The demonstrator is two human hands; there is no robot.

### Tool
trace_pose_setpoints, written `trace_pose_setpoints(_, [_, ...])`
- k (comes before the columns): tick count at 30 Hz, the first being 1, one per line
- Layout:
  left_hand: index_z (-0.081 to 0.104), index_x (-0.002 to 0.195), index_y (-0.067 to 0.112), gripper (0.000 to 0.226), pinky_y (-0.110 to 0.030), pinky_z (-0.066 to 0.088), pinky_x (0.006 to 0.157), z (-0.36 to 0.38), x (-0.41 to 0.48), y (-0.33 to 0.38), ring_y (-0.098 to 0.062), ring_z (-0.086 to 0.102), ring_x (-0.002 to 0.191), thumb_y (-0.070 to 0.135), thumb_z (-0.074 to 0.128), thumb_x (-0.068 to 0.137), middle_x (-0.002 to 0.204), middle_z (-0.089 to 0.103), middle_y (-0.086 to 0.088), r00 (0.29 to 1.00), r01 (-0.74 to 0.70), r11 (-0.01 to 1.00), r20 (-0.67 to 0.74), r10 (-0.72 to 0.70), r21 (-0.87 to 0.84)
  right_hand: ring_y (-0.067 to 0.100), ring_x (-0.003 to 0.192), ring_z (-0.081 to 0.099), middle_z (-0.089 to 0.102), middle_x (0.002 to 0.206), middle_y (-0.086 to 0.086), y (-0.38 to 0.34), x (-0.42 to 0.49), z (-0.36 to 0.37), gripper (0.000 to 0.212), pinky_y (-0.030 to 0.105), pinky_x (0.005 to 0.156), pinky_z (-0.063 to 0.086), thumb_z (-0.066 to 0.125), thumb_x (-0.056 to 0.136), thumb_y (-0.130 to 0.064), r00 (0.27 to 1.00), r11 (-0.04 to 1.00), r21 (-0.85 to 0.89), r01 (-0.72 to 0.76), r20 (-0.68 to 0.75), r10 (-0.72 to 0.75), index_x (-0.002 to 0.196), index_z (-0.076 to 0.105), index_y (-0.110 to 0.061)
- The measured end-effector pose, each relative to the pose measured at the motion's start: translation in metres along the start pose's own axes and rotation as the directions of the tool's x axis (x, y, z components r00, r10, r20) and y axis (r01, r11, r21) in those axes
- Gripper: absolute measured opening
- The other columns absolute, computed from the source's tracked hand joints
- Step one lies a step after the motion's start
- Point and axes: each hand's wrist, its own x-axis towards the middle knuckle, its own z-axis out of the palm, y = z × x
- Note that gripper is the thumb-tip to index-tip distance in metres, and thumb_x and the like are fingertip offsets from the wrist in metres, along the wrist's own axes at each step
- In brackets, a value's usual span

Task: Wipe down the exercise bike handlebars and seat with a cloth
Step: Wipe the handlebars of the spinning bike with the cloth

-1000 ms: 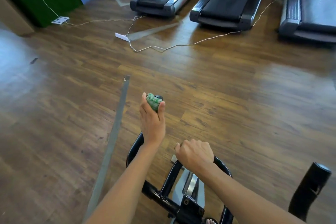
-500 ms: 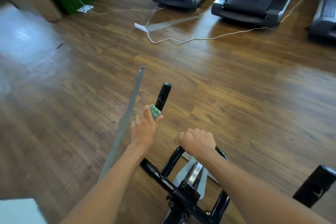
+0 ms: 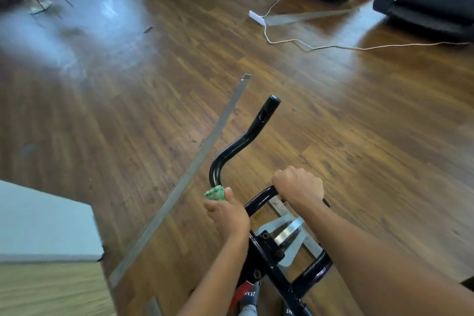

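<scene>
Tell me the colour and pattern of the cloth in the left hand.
Green with a pale checked pattern, seen in the head view: the cloth is bunched in the left hand.

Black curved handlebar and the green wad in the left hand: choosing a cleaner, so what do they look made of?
Black curved handlebar: probably painted or coated metal tube, glossy with sharp highlights. Green wad gripped by the left hand: looks like soft bunched cloth; weave too small to tell.

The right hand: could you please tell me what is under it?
The right hand grips the top of the black handlebar loop, which shows on either side of the fist. The stretch of bar inside the grip is covered, so its state cannot be seen.
</scene>
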Motion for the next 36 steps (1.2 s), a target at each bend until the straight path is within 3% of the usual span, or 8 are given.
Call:
trace_pose_setpoints(3, [0.023,0.144,0.001,0.060,-0.024,0.035,0.053,-0.004,0.023,0.023,-0.018,0.054,0.074,0.044,0.035,0.104,0.123,0.052,-0.016,0.999,-0.033,0.998,-0.009,0.034,0.051,0.023,0.067,0.059,0.064,0.076,0.002,-0.001,0.001,0.001,0.033,0.034,0.063,0.043,0.036,0.093,-0.015,1.000,1.000,0.002,0.008,0.003,-0.008,0.077,0.065,-0.015])
trace_pose_setpoints(6, [0.024,0.144,0.000,0.063,-0.032,0.045,0.064,-0.007,0.038,0.036,-0.027,0.062,0.092,0.047,0.034,0.103,0.128,0.051,-0.019,0.996,-0.051,0.991,-0.071,0.060,0.125,0.023,0.064,0.055,0.062,0.073,0.003,-0.002,0.001,0.000,0.031,0.034,0.063,0.041,0.036,0.091,-0.019,1.000,0.999,0.038,-0.019,0.003,0.019,0.072,0.061,-0.016])
trace_pose_setpoints(12, [0.026,0.139,0.006,0.053,-0.021,0.036,0.051,0.001,-0.022,-0.019,-0.011,0.052,0.071,0.043,0.037,0.103,0.118,0.056,-0.017,0.997,0.031,0.986,0.081,-0.018,-0.161,0.021,0.059,0.052,0.058,0.068,0.001,0.001,0.000,0.003,0.030,0.032,0.058,0.037,0.037,0.089,-0.015,1.000,1.000,0.023,-0.006,-0.014,0.006,0.066,0.056,-0.014])
trace_pose_setpoints(16, [0.024,0.145,0.004,0.057,-0.017,0.041,0.044,-0.015,0.020,0.021,-0.007,0.048,0.066,0.042,0.035,0.104,0.116,0.056,-0.009,0.985,-0.167,0.982,0.051,0.163,0.092,0.019,0.055,0.043,0.050,0.063,-0.001,0.001,-0.002,0.005,0.028,0.031,0.054,0.032,0.038,0.088,-0.005,0.998,0.996,-0.072,0.052,-0.041,-0.055,0.063,0.044,-0.017])
trace_pose_setpoints(20, [0.023,0.148,0.009,0.064,-0.034,0.047,0.087,-0.036,0.080,0.062,-0.029,0.056,0.114,0.051,0.036,0.101,0.138,0.046,-0.013,0.749,-0.660,0.643,0.398,0.529,0.387,0.020,0.053,0.037,0.045,0.060,-0.002,0.001,-0.002,0.008,0.028,0.029,0.052,0.028,0.040,0.084,-0.001,0.995,0.995,-0.080,0.055,-0.077,-0.061,0.061,0.038,-0.017])
trace_pose_setpoints(24, [0.019,0.148,0.011,0.063,-0.033,0.042,0.085,-0.018,0.104,0.109,-0.027,0.054,0.118,0.048,0.039,0.102,0.145,0.040,-0.015,0.400,-0.912,0.328,0.708,0.582,0.246,0.020,0.051,0.033,0.042,0.059,-0.003,-0.001,-0.002,0.010,0.028,0.028,0.051,0.025,0.040,0.083,0.000,0.989,0.993,-0.100,0.059,-0.129,-0.072,0.062,0.036,-0.018])
trace_pose_setpoints(31, [0.030,0.140,0.002,0.073,-0.041,0.051,0.073,0.036,0.088,0.153,-0.022,0.053,0.098,0.058,0.039,0.094,0.126,0.048,-0.015,0.144,-0.975,0.205,0.453,0.880,-0.088,0.023,0.053,0.052,0.051,0.059,-0.003,-0.004,0.000,0.013,0.032,0.029,0.051,0.033,0.038,0.090,-0.008,0.974,0.995,-0.099,0.003,-0.226,-0.026,0.059,0.040,-0.018])
trace_pose_setpoints(36, [0.032,0.141,0.004,0.065,-0.042,0.051,0.077,0.047,0.075,0.178,-0.030,0.057,0.106,0.051,0.046,0.098,0.131,0.048,-0.015,0.151,-0.964,0.218,0.365,0.919,-0.151,0.021,0.053,0.049,0.060,0.062,-0.001,-0.006,0.000,0.014,0.034,0.031,0.054,0.040,0.044,0.089,-0.007,0.969,0.995,-0.095,-0.020,-0.246,-0.004,0.056,0.041,-0.018])
